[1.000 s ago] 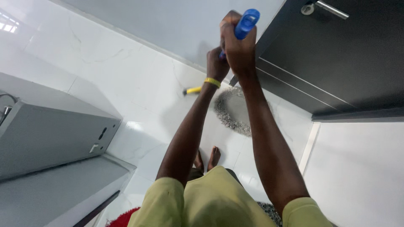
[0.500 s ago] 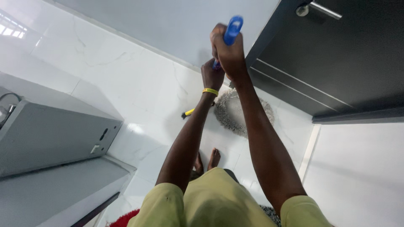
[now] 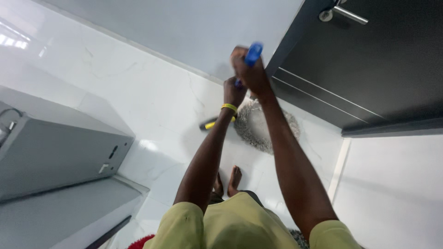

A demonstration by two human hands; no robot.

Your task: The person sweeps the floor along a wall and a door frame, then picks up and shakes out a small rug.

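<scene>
Both my hands grip a mop pole. My right hand (image 3: 251, 71) is closed around its blue handle end (image 3: 253, 53), held up toward the camera. My left hand (image 3: 234, 91), with a yellow band at the wrist, grips the pole just below. The grey fringed mop head (image 3: 258, 127) rests on the white glossy floor (image 3: 152, 92) in front of my bare feet (image 3: 228, 179). A short yellow and black part (image 3: 210, 124) sticks out to the left of the mop head.
A dark door (image 3: 369, 69) with a metal handle (image 3: 344, 14) stands at the upper right. A grey cabinet-like unit (image 3: 55, 152) fills the left side. A red mat edge (image 3: 143, 240) shows at the bottom, and a white wall (image 3: 392, 193) at the right.
My hands and the blue handle have dropped and shifted slightly left in view. The yellow part and mop head have moved down and toward my feet.
</scene>
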